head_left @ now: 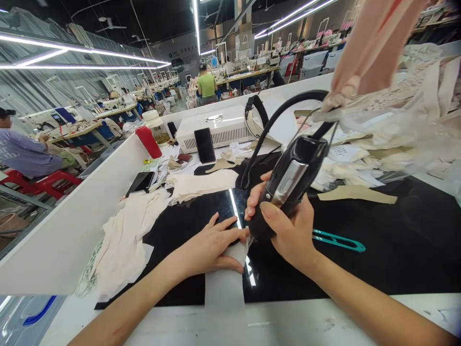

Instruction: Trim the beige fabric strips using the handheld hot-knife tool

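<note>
My right hand (291,230) is closed round a black corded electric hand tool (288,173) with a silver panel on its side. It is tilted, its lower end near the black glossy sheet (345,264). My left hand (212,245) lies with fingers spread, pressing a pale, thin strip of material (225,288) onto the sheet. The strip runs toward the table's front edge. The left fingertips are close beside the tool's lower end. Right of my right hand lies a pair of teal thread snips (340,240).
Pale fabric pieces (126,235) are piled at left, with more cut pieces (353,154) at right. A phone (204,145) leans on a white vented box (219,127). A red container (148,142) stands by the left partition (72,216). Pink fabric (374,53) hangs near the tool's cable (273,125).
</note>
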A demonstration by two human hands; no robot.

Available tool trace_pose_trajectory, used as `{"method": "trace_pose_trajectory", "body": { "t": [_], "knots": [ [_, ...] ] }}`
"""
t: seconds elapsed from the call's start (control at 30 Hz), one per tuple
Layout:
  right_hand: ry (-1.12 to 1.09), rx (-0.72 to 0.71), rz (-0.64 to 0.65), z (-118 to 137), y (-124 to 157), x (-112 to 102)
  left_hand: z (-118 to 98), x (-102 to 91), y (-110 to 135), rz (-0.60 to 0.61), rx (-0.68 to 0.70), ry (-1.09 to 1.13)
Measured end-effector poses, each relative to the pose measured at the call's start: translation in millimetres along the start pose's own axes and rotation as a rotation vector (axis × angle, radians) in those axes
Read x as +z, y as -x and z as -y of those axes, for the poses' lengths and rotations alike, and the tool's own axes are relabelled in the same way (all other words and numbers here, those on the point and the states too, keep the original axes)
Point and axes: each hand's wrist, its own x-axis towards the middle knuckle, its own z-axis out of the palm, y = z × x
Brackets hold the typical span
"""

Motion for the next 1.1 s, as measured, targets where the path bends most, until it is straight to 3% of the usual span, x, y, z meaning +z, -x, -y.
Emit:
{"method": "trace_pose_trajectory", "body": {
  "t": [0.33,0.77,1.1],
  "knots": [
    [0.036,0.009,0.006,-10,5,5,-1,-1.6,1,0.011,-0.013,-0.042],
    [0.098,0.022,0.045,-14,10,17,1,-2.6,3,-0.073,0.038,-0.083],
    [0.016,0.004,-0.001,-5,6,4,-1,-10.7,0,0.016,0.013,-0.078]
  ]
}}
